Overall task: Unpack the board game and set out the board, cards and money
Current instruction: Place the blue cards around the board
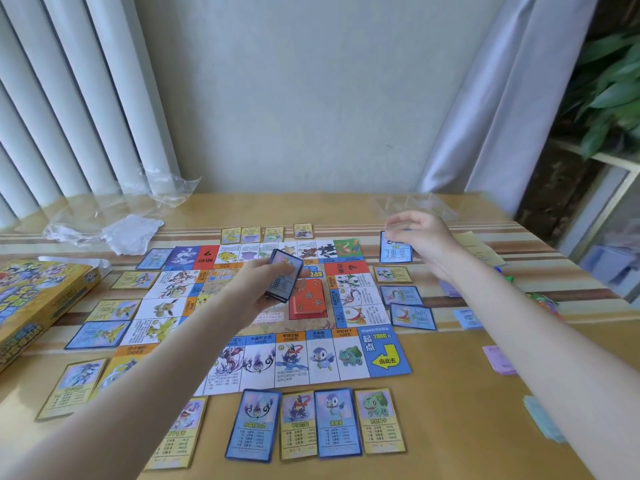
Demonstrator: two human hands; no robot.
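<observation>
The paper game board [386, 355] lies flat in the middle of the table, with a red card pile [308, 301] at its centre. Property cards lie along all its sides, among them a blue card [254, 426] in the near row. My left hand [256, 285] grips a small deck of cards [282, 280] above the board's middle. My right hand [420, 237] pinches the top edge of a blue card [394, 251] at the board's far right corner. Money notes [498, 360] lie scattered on the right of the table.
The yellow game box [38, 299] sits at the left edge. Crumpled clear plastic wrap [114, 230] lies far left, a clear plastic tray [412, 204] far right. A curtain, a wall and a plant shelf stand behind the table [450, 445].
</observation>
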